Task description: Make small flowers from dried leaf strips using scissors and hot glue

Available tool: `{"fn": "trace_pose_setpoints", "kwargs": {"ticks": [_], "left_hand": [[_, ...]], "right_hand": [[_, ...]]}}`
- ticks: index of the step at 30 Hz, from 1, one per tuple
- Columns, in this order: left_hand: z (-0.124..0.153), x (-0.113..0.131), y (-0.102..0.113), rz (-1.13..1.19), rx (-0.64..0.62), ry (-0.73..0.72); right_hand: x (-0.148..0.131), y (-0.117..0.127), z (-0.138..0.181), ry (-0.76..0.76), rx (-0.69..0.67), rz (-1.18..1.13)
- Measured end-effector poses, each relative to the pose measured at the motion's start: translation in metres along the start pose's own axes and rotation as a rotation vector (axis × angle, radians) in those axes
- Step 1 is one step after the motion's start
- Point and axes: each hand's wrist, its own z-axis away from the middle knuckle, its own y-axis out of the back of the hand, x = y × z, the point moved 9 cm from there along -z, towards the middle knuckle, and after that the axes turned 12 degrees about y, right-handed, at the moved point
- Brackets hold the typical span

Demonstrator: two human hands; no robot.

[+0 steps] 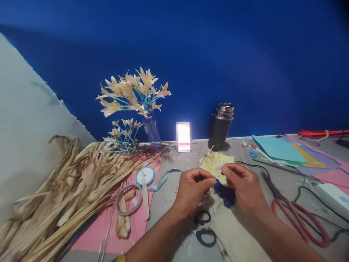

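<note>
My left hand and my right hand are close together above the table, each with thumb and forefinger pinched. Between the fingertips is a small pale sliver, too small to name. Just behind them lies a yellow paper with pale scraps on it. A dark blue object sits below the hands, partly covered by the right one. Black-handled scissors lie under my left wrist. Large red-handled scissors rest to the right of my right hand.
Dried corn husks are heaped at left on pink paper, near a tape roll and ribbon spool. Husk flowers stand in a clear bottle. Behind are a lit screen, a flask and coloured sheets.
</note>
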Motion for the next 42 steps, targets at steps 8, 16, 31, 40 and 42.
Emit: {"fn": "trace_pose_setpoints", "kwargs": {"ticks": [8,16,31,40,42], "left_hand": [[-0.002,-0.001,0.004,0.099,0.015,-0.006],[-0.004,-0.005,0.005,0.126,0.041,0.023],[-0.004,-0.008,0.004,-0.035,0.024,0.011],[-0.003,-0.003,0.000,-0.112,-0.019,-0.079],[-0.004,-0.004,0.001,-0.119,-0.012,-0.082]], "right_hand": [[0.015,-0.005,0.005,0.007,-0.035,-0.048],[0.009,-0.008,0.007,0.026,-0.056,-0.045],[0.015,-0.014,0.011,0.010,-0.147,-0.083],[0.016,-0.023,0.015,-0.084,-0.200,-0.204],[0.016,-0.023,0.016,-0.081,-0.213,-0.207]]}}
